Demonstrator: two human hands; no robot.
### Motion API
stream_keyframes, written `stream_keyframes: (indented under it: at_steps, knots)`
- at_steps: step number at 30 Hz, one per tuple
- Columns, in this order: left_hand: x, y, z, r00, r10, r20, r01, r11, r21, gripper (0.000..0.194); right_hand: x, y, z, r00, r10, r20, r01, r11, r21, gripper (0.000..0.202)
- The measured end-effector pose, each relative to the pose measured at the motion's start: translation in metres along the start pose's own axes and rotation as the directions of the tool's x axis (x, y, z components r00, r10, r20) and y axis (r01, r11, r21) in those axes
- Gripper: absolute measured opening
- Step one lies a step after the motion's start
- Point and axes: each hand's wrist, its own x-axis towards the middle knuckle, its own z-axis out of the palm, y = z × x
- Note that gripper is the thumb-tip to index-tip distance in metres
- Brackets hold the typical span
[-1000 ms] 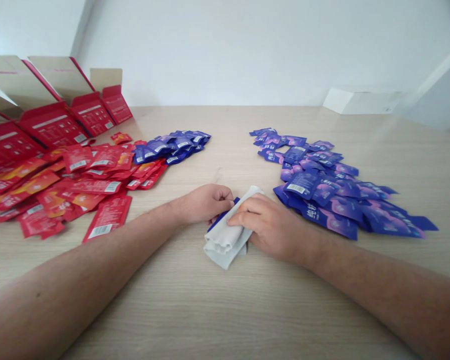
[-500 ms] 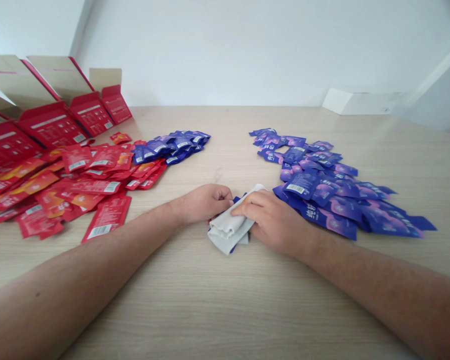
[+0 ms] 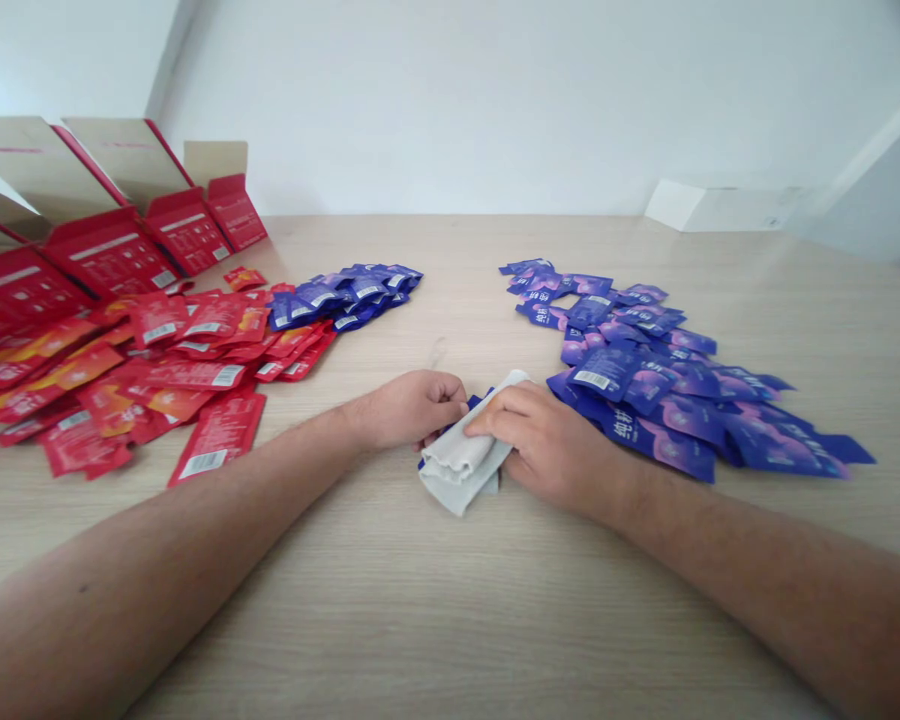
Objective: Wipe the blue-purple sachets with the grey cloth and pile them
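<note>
Near the middle of the table, my right hand is closed on a folded white cloth. The cloth lies over a blue-purple sachet, of which only bits of the edge show. My left hand is curled, thumb and finger pinching that sachet's edge beside the cloth. To the right of my right hand spreads a pile of blue-purple sachets, some face up with pink patterns, some showing barcodes. A smaller heap of blue sachets sits beyond my left hand.
At the left lies a large pile of red and orange sachets, reaching my left forearm. Behind it stand several red cartons with raised flaps. A white box rests at the back right, against the white wall.
Both hands keep their grips and have hardly moved. The cloth's near end has shifted very slightly toward me and to the right. The whole view has tipped a little.
</note>
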Motion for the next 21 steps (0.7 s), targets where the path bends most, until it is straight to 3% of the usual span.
stream_keyframes:
  at_steps: [4, 9, 15, 21]
  knots:
    - [0.0000, 0.0004, -0.0006, 1.000, -0.003, 0.016, 0.003, 1.000, 0.001, 0.019, 0.0005, -0.0025, -0.0002, 0.996, -0.081, 0.045, 0.080, 0.996, 0.027, 0.035]
    - [-0.0002, 0.0011, -0.0007, 1.000, 0.000, -0.006, 0.000, 1.000, 0.007, 0.020, 0.0000, 0.0020, -0.0004, 0.999, 0.050, 0.005, -0.050, 0.998, -0.029, 0.034]
    - [0.0000, -0.0002, -0.0009, 1.000, 0.009, 0.019, -0.010, 1.000, 0.011, 0.021, 0.0000, -0.0038, -0.0007, 0.995, -0.077, 0.060, 0.077, 0.997, 0.012, 0.035]
    - [0.0013, -0.0020, -0.0006, 1.000, 0.013, 0.000, -0.013, 1.000, 0.020, 0.021, -0.0001, 0.0011, -0.0004, 0.999, 0.037, 0.023, -0.037, 0.999, -0.023, 0.034]
